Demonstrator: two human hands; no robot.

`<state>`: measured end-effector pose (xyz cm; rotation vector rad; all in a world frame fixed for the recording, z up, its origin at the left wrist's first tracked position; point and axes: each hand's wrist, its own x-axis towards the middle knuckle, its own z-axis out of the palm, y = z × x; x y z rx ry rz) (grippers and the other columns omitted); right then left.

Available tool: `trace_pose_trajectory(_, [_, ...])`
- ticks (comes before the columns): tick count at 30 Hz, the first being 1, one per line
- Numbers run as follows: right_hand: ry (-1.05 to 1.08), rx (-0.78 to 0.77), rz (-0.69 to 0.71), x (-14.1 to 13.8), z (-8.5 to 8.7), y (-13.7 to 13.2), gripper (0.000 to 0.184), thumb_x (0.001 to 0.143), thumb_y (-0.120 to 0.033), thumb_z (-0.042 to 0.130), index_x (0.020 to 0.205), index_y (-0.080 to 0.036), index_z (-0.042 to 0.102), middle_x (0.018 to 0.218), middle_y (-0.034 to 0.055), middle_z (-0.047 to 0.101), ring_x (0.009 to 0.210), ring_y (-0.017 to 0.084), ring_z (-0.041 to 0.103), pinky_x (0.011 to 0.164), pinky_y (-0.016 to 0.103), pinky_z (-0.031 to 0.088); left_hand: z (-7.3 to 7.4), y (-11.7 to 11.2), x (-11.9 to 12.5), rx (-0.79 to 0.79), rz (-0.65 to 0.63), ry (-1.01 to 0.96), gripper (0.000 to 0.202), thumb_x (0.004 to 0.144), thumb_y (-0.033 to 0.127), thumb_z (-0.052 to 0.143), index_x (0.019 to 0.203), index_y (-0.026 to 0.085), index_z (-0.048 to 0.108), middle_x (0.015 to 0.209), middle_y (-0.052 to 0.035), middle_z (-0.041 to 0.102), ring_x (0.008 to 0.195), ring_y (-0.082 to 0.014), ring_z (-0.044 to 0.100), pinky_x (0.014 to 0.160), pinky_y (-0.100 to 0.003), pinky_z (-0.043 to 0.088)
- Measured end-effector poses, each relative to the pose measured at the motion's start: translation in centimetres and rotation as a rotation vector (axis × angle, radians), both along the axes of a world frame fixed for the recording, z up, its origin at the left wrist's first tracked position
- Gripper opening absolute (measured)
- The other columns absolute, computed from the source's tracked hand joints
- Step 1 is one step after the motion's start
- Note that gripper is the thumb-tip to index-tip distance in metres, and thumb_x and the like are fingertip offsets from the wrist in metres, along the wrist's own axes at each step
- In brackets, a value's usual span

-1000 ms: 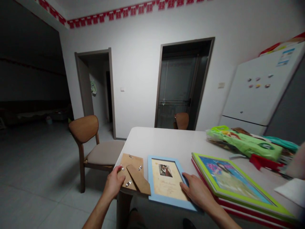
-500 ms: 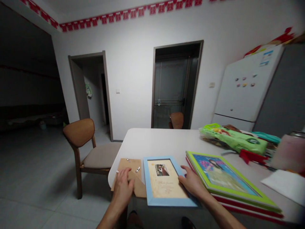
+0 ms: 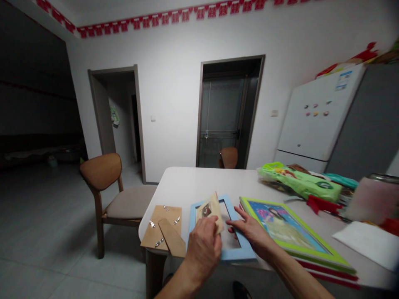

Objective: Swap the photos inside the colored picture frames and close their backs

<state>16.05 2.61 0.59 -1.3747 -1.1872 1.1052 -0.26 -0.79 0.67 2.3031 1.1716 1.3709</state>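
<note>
My left hand (image 3: 204, 243) pinches a cream paper insert (image 3: 218, 216) printed with a small picture, lifted and tilted over the light blue picture frame (image 3: 232, 254). Part of the frame's opening shows bare beside the paper. My right hand (image 3: 251, 232) is on the frame's right side, its fingertips reaching over the rail to the opening. Left of the frame lies a brown backing board (image 3: 170, 214) with metal clips and a fold-out stand (image 3: 171, 238), at the table's front left corner.
Right of my right hand, a green-framed picture (image 3: 293, 228) lies on red-edged frames. Behind it are a green plastic package (image 3: 299, 182), a red item (image 3: 324, 207) and white paper (image 3: 370, 245). A wooden chair (image 3: 102, 172) stands left of the white table (image 3: 187, 178).
My left hand has moved right from the backing board and lifted the paper insert out of the frame. My right hand stays at the frame's right side, its fingers shifted slightly.
</note>
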Motion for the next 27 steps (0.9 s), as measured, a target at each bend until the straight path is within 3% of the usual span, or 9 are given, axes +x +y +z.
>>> trace_pose_trajectory(3, [-0.431,0.039,-0.059,1.3,-1.5,1.2,0.063,0.063,-0.02,0.049,0.122,-0.004,0.035,0.06,0.0041,0.06,0.055,0.016,0.056,0.056,0.026,0.042,0.1,0.7,-3.1,-0.035,0.202,-0.163,0.036,0.072,0.012,0.041,0.108,0.016,0.044,0.087,-0.0051,0.056,0.077,-0.0158,0.054,0.072,-0.03,0.045])
trace_pose_trajectory(6, [-0.813,0.108,-0.097,1.8,-2.8,1.7,0.052,0.064,-0.017,0.043,0.114,-0.003,0.046,0.087,0.0146,0.063,0.077,0.021,0.059,0.07,0.029,0.042,-1.4,1.0,-6.6,-0.13,0.344,-0.275,0.034,0.07,0.017,0.043,0.105,0.017,0.045,0.072,0.0002,0.056,0.065,-0.0147,0.055,0.062,-0.027,0.045])
trace_pose_trajectory(10, [-1.023,0.146,-0.071,1.6,-4.3,1.6,0.05,0.067,-0.015,0.04,0.115,0.0,0.045,0.106,0.0195,0.057,0.097,0.024,0.053,0.083,0.031,0.038,-4.4,1.0,-9.4,-0.213,0.407,-0.246,0.03,0.067,0.017,0.042,0.095,0.016,0.051,0.068,0.0011,0.054,0.063,-0.0149,0.055,0.06,-0.027,0.045])
trace_pose_trajectory(13, [-1.096,0.154,-0.064,1.7,-5.3,1.6,0.048,0.068,-0.015,0.039,0.114,-0.001,0.046,0.103,0.0186,0.058,0.097,0.023,0.054,0.084,0.03,0.039,-5.4,1.1,-9.4,-0.166,0.376,-0.094,0.036,0.064,0.011,0.039,0.098,0.015,0.051,0.086,-0.0052,0.057,0.082,-0.0179,0.055,0.074,-0.032,0.044])
trace_pose_trajectory(16, [-1.116,0.186,-0.07,2.1,-5.6,1.8,0.048,0.067,-0.015,0.039,0.112,-0.001,0.048,0.102,0.0187,0.059,0.094,0.023,0.055,0.084,0.031,0.039,-5.0,1.5,-8.7,-0.086,0.324,0.145,0.048,0.059,0.005,0.04,0.105,0.015,0.049,0.108,-0.0087,0.051,0.105,-0.0204,0.043,0.092,-0.037,0.032])
trace_pose_trajectory(19, [-1.081,0.279,-0.109,1.8,-5.4,1.5,0.045,0.064,-0.014,0.042,0.106,-0.002,0.053,0.103,0.0189,0.058,0.096,0.024,0.054,0.087,0.034,0.036,-4.2,2.0,-8.3,-0.149,0.28,0.326,0.056,0.055,0.003,0.042,0.109,0.017,0.048,0.119,-0.0079,0.045,0.113,-0.0209,0.036,0.096,-0.038,0.025])
trace_pose_trajectory(22, [-0.869,0.361,-0.129,0.5,-4.8,1.0,0.041,0.064,-0.019,0.044,0.103,-0.009,0.056,0.099,0.0136,0.06,0.09,0.021,0.055,0.085,0.031,0.038,-3.8,2.6,-8.3,-0.224,0.272,0.355,0.058,0.055,0.002,0.042,0.111,0.016,0.047,0.123,-0.0082,0.042,0.116,-0.021,0.032,0.098,-0.037,0.021])
trace_pose_trajectory(25, [-0.57,0.177,-0.034,-1.4,-4.5,0.9,0.048,0.068,-0.026,0.041,0.113,-0.011,0.047,0.072,0.0053,0.064,0.059,0.016,0.059,0.058,0.027,0.045,-3.5,3.3,-8.5,-0.284,0.248,0.301,0.057,0.056,0.002,0.041,0.111,0.012,0.047,0.119,-0.0108,0.046,0.113,-0.0212,0.037,0.096,-0.034,0.024])
trace_pose_trajectory(27, [-0.428,0.037,0.035,-2.6,-4.6,1.3,0.055,0.068,-0.027,0.04,0.12,-0.01,0.038,0.053,-0.0007,0.059,0.042,0.014,0.053,0.042,0.023,0.04,-3.3,3.4,-8.4,-0.304,0.213,0.281,0.054,0.057,0.002,0.039,0.11,0.012,0.048,0.112,-0.0099,0.053,0.105,-0.0197,0.044,0.091,-0.03,0.03])
